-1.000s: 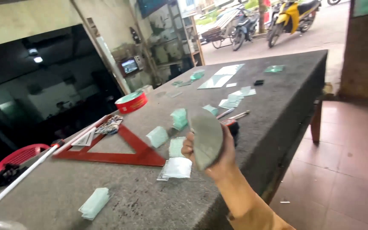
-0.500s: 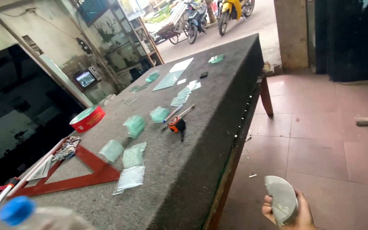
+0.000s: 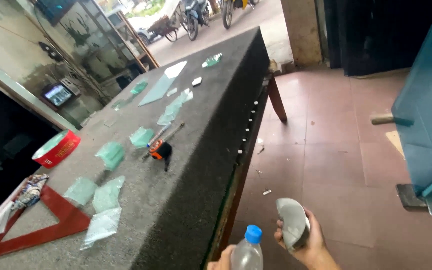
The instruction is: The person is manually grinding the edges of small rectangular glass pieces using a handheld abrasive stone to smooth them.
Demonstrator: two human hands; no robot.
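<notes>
Gripping a grey curved piece (image 3: 293, 229) edge-up, the right hand (image 3: 310, 241) holds it off the table (image 3: 186, 200), over the tiled floor (image 3: 336, 165). Left hand (image 3: 222, 260), mostly cropped, seems wrapped round a blue-capped bottle (image 3: 247, 250), kept upright.

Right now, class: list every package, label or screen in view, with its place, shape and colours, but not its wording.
Tin: round, red with pale print, table's left side.
Screen: small, dark, lit, by the left wall.
Bottle: clear plastic, blue cap, in the left hand.
</notes>
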